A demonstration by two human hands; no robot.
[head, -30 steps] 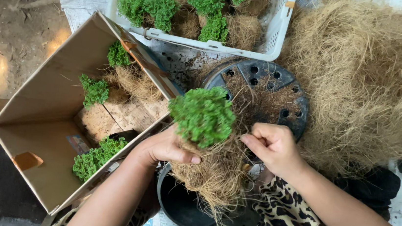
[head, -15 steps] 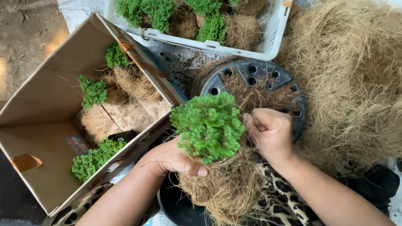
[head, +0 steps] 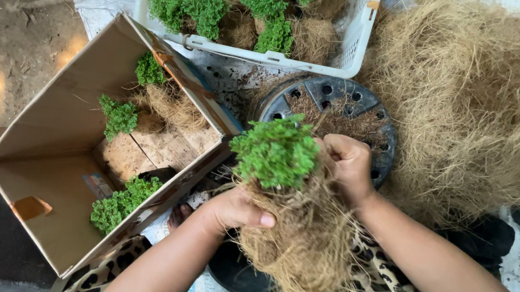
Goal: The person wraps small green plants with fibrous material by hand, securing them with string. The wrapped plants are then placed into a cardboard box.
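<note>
**Fibre-wrapped plant held in both hands**

Plant bundle (head: 281,186) sits centre frame, above a black pot (head: 235,270). Long axis runs roughly vertical in view: green top toward the perforated black tray (head: 365,111), loose fibre tail toward the person. Left hand (head: 235,210) grips the fibre waist, thumb across. Right hand (head: 347,167) is closed on the upper right side. Cardboard box (head: 50,151) lies left.

Taking the round perforated tray (head: 340,109) as the landmark, the cardboard box (head: 48,170) lies to its left with three fibre-wrapped plants (head: 120,116) in it, and the plastic crate (head: 359,41) of more plants sits just behind it. The heap of loose fibre (head: 480,104) lies to its right. Just in front of the tray, the left hand (head: 235,210) and right hand (head: 347,167) hold a plant bundle (head: 283,167) between them.
</note>
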